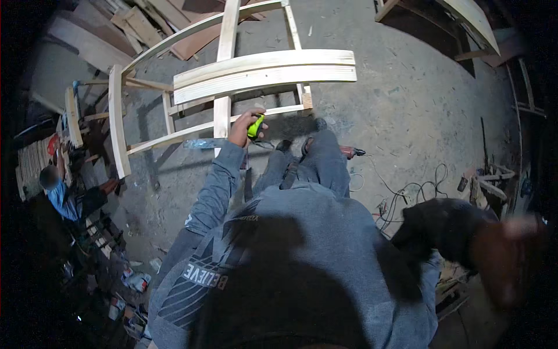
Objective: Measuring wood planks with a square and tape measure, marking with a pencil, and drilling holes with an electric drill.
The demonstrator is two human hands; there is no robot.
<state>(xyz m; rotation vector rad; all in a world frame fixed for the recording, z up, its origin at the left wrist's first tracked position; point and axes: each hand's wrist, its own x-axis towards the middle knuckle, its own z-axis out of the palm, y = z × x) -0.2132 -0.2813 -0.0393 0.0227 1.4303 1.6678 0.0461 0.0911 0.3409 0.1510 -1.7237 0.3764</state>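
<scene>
My left hand (240, 129) is closed around a bright yellow-green tape measure (254, 125), just beside a wooden frame. My right hand (511, 262) is raised at the lower right; it is smeared and dark, so its fingers cannot be made out. Two pale boards (264, 75) lie side by side across the frame, beyond my left hand. Beneath them the frame's upright-looking pale beam (227, 41) crosses curved rails (174, 136). A blue-stained strip (204, 143) is near my left wrist.
A red power drill (349, 152) is beside my leg, with tangled cables (415, 192) on the floor to the right. Another person (67, 195) sits low at the far left. Scrap boards (139, 29) are piled at the back left; a wooden structure (459, 29) stands at the back right.
</scene>
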